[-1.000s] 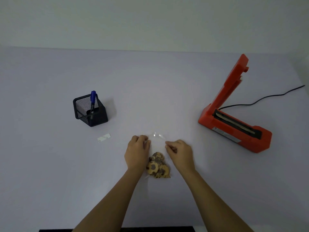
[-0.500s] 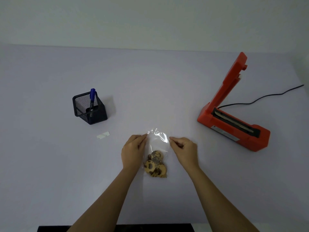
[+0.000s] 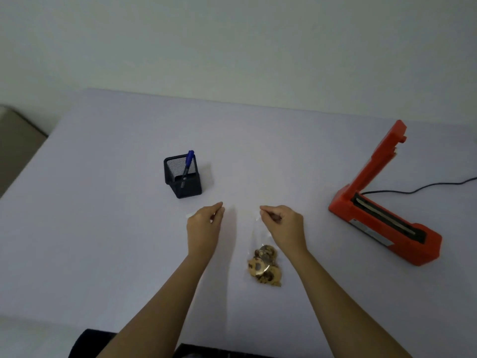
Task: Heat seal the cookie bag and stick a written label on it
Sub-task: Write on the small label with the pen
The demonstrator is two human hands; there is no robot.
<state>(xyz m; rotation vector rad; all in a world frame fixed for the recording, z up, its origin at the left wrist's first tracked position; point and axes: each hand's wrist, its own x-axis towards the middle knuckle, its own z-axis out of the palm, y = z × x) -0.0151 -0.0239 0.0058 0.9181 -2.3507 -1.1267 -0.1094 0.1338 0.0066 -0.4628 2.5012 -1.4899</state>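
A clear cookie bag (image 3: 263, 266) with several chocolate-chip cookies at its bottom hangs just above the white table. My right hand (image 3: 284, 226) pinches the bag's top edge. My left hand (image 3: 205, 226) holds thumb and forefinger pinched level with it, at the other end of the bag's mouth; the clear film between the hands barely shows. A small white label (image 3: 188, 216) peeks out from behind my left hand. The orange heat sealer (image 3: 382, 223) stands at the right with its arm raised.
A black mesh pen holder (image 3: 184, 179) with a blue pen (image 3: 189, 158) stands behind my left hand. The sealer's black cable (image 3: 426, 186) runs off to the right. The table's left edge (image 3: 31, 161) slants away, and the wall is behind.
Both hands have lifted the bag's top off the table and drawn it wider, so the cookies now hang below my right hand. The view has tilted up and shifted.
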